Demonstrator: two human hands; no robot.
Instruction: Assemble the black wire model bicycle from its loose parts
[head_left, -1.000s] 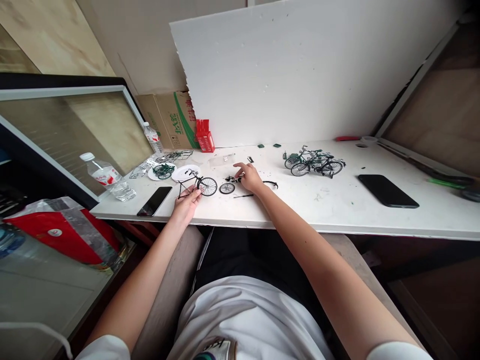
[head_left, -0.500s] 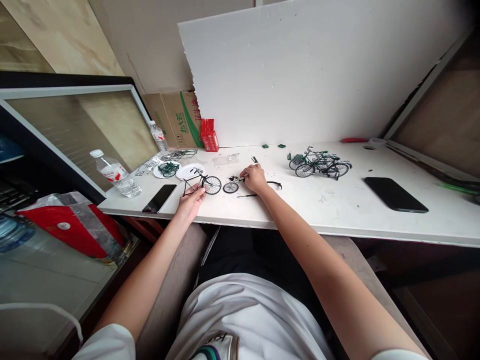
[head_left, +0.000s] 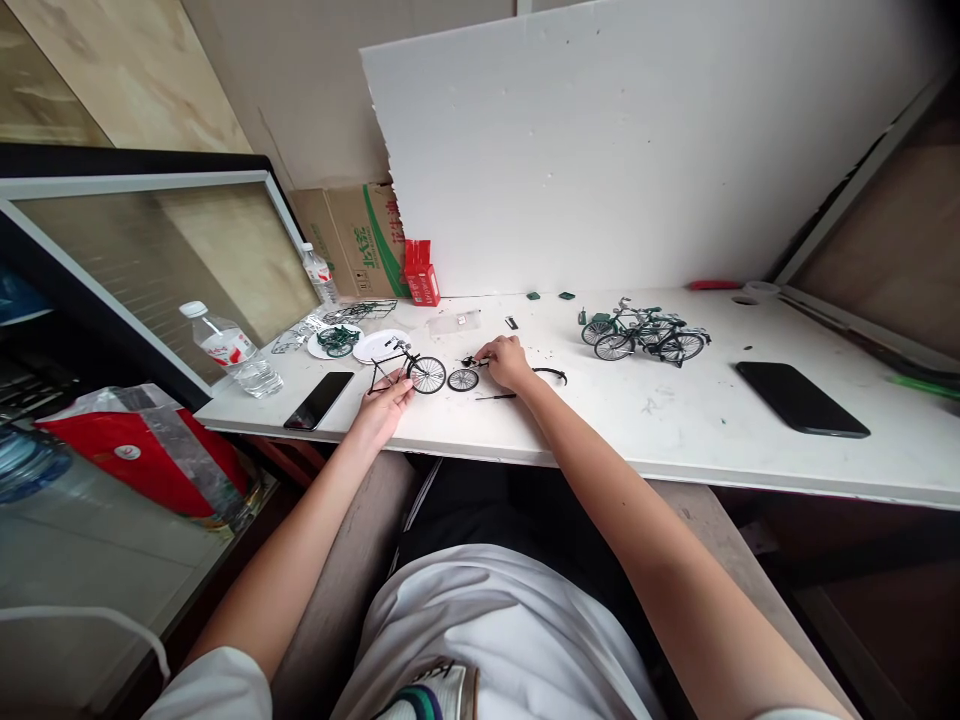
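Observation:
My left hand (head_left: 384, 404) is closed on a black model bicycle frame (head_left: 391, 368) that has handlebars and one spoked wheel (head_left: 428, 375) at its right end. To the right, my right hand (head_left: 504, 360) has its fingers together over small black parts (head_left: 471, 361) on the white table; what they grip, if anything, is hidden. Just left of that hand lies a loose spoked wheel (head_left: 463, 380). A thin black rod (head_left: 495, 397) and a curved black piece (head_left: 551, 376) lie close to my right wrist.
Assembled model bicycles (head_left: 646, 335) stand on the table (head_left: 600, 420) at the right, near a black phone (head_left: 801, 398). Leftward are another phone (head_left: 319, 400), white plates (head_left: 379, 346), green parts (head_left: 339, 341) and a water bottle (head_left: 231, 350). A red box (head_left: 422, 273) stands behind.
My right hand has shifted slightly left, toward the small black parts beside the loose wheel. The left hand still holds the bicycle frame. The whole view has shifted a little.

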